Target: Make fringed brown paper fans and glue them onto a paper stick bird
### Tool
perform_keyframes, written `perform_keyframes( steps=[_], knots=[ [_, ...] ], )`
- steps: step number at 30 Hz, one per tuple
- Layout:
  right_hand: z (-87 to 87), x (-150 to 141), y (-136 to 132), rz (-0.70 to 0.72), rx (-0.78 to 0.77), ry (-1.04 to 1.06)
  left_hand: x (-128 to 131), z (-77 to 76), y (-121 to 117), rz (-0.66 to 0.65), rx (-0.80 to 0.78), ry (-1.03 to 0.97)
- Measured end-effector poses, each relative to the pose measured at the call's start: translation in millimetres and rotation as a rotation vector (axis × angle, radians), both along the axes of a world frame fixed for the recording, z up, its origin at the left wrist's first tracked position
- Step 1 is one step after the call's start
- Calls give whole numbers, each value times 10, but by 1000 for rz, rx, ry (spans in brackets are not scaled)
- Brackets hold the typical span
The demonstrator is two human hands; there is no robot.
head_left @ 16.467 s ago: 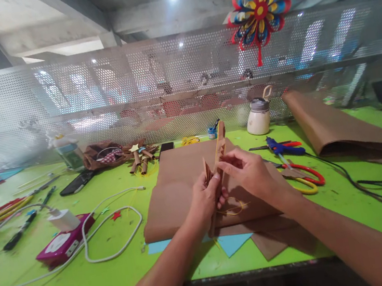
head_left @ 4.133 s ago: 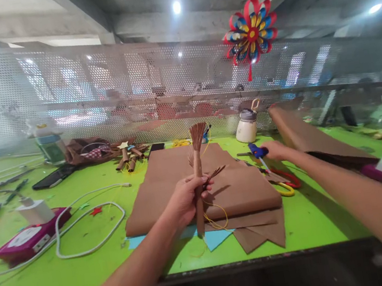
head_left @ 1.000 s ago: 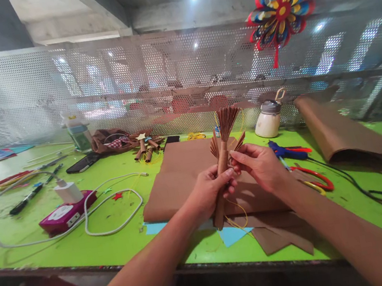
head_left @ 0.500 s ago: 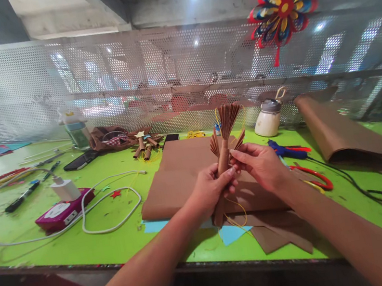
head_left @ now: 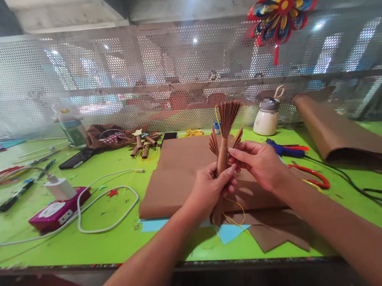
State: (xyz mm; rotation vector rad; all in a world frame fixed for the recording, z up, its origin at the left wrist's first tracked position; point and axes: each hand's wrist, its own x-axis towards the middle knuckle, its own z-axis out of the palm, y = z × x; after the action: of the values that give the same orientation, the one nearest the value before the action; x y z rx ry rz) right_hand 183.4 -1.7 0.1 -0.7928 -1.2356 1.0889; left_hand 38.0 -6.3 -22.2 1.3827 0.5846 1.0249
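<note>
My left hand [head_left: 208, 190] is wrapped round a rolled brown paper tube [head_left: 221, 156] held upright above the table. The tube ends in a fringed fan of paper strips [head_left: 228, 116], with smaller fringes at its sides. My right hand [head_left: 260, 163] pinches one side fringe next to the tube, fingers pressed together. A thin yellow cord [head_left: 234, 210] dangles from the tube's lower end. Under both hands lies a stack of folded brown paper [head_left: 178, 179] on the green table [head_left: 94, 247].
Red-handled scissors [head_left: 312, 176] and a blue glue gun [head_left: 285, 149] lie to the right, with a black cable [head_left: 378, 192] and a large brown paper sheet [head_left: 344, 137]. A white jar [head_left: 266, 118] stands behind. Left: pink device [head_left: 56, 212], white charger cable [head_left: 108, 220], pens, phone [head_left: 76, 158]. A mesh screen backs the table.
Over the last second the hands and tube have stayed almost in place; the view shifted slightly. Four seconds ago my right hand was out at the glue gun; now it is on the tube.
</note>
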Motion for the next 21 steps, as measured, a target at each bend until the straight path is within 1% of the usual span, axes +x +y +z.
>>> perform_keyframes(
  steps=[7,21],
  knots=[
    [2,-10,-4,-35,17,-33,12,14,-11,39,4,27],
    [24,-32,-18,-60,29,-59,27,33,-33,55,15,28]
  ],
)
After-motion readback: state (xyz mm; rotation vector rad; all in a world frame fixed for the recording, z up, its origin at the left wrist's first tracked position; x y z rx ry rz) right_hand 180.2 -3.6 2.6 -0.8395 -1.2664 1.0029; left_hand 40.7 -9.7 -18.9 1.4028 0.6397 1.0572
